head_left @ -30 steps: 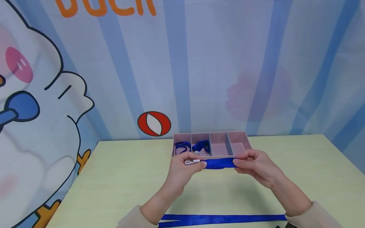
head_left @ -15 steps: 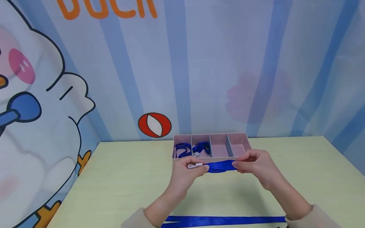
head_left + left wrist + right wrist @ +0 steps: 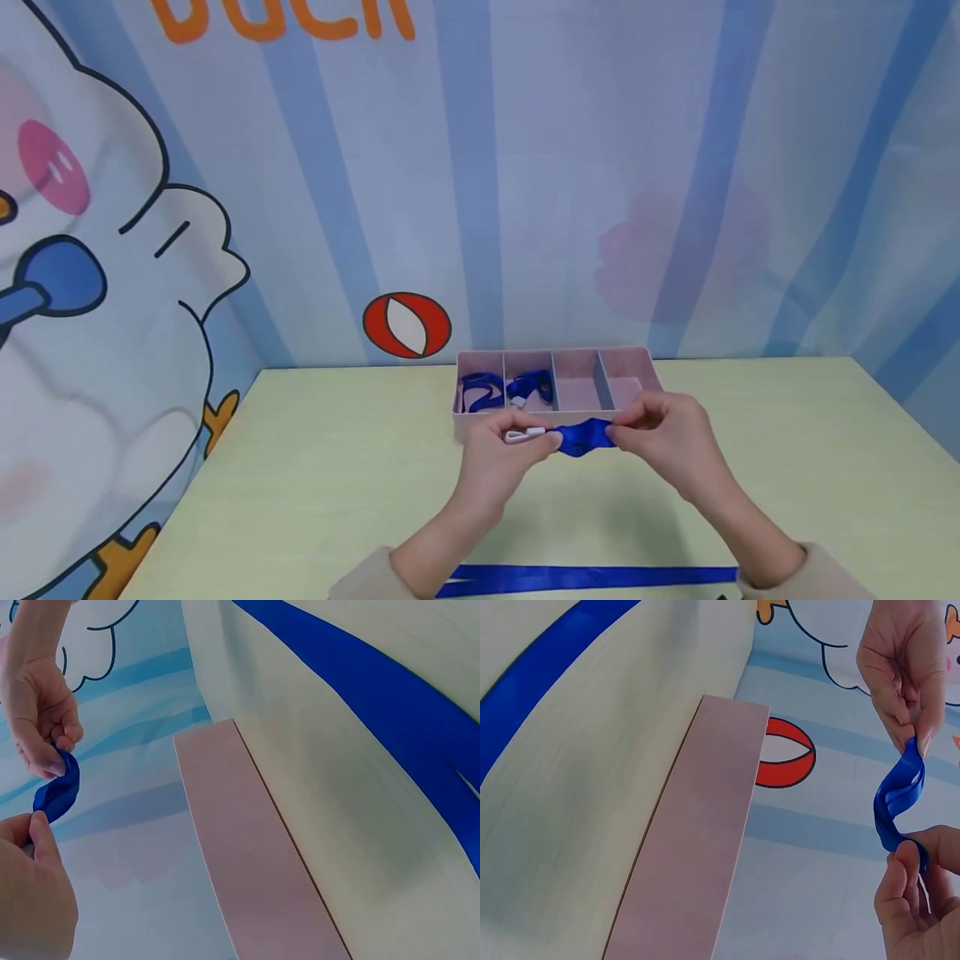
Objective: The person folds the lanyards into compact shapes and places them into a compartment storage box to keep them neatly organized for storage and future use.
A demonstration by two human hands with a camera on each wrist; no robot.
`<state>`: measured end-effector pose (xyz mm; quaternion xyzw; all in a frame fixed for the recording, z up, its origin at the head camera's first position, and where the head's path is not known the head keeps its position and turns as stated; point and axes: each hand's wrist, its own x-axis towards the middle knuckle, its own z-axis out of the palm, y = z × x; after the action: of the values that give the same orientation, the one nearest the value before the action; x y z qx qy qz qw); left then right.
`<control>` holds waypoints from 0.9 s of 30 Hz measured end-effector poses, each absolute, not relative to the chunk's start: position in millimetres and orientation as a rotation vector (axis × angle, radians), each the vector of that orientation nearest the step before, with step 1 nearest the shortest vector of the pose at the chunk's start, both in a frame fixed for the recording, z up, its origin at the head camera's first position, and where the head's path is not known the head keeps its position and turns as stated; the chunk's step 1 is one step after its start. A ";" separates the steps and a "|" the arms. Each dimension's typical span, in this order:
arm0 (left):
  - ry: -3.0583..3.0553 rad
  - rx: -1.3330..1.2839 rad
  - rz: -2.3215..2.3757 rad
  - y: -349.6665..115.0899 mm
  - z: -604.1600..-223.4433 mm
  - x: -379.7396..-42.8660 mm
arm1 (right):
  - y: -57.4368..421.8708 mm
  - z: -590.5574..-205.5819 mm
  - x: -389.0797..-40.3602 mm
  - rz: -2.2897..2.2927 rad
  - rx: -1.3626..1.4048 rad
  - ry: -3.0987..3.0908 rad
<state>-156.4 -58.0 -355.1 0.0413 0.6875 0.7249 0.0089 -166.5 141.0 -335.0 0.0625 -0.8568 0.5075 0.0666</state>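
Observation:
A folded blue lanyard [image 3: 585, 437] is stretched between the two hands, above the table and just in front of the pink box. My left hand [image 3: 483, 467] pinches its left end between thumb and fingers, and a white clip [image 3: 525, 435] sticks out from that grip. My right hand [image 3: 671, 446] pinches the other end with thumb and forefinger. In the right wrist view the lanyard [image 3: 900, 787] looks bent and loosely layered, with slack between the hands. The left wrist view also has the curved blue lanyard [image 3: 58, 791] between both sets of fingertips.
The pink divided box [image 3: 577, 379] stands at the table's back edge. Its two left compartments each contain a blue lanyard [image 3: 482, 392]. Another long blue strap [image 3: 600, 577] lies flat along the front of the pale table [image 3: 337, 467]. A printed backdrop [image 3: 555, 208] rises behind.
The hands have drawn closer together, the left moving rightward and the right slightly leftward. The lanyard span between them has shortened and buckled into a bulge.

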 end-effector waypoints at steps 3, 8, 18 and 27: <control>2.158 0.160 2.258 -55.5 -353.5 -155.7 | 140.0 -332.6 -166.6 1.577 0.195 -2.556; 2.157 0.164 2.258 -53.1 -354.0 -155.5 | 138.9 -330.5 -165.5 1.678 0.193 -2.545; 2.085 0.154 2.287 -44.2 -353.1 -154.5 | 142.4 -326.7 -163.4 2.174 0.240 -2.416; 2.081 0.173 2.264 -39.9 -350.4 -150.6 | 139.3 -326.8 -161.7 2.256 0.267 -2.424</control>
<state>-150.6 -39.9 -350.4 0.0562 0.6755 0.7346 0.0308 -161.7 139.3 -326.8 0.0800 -0.7268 0.6762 -0.0902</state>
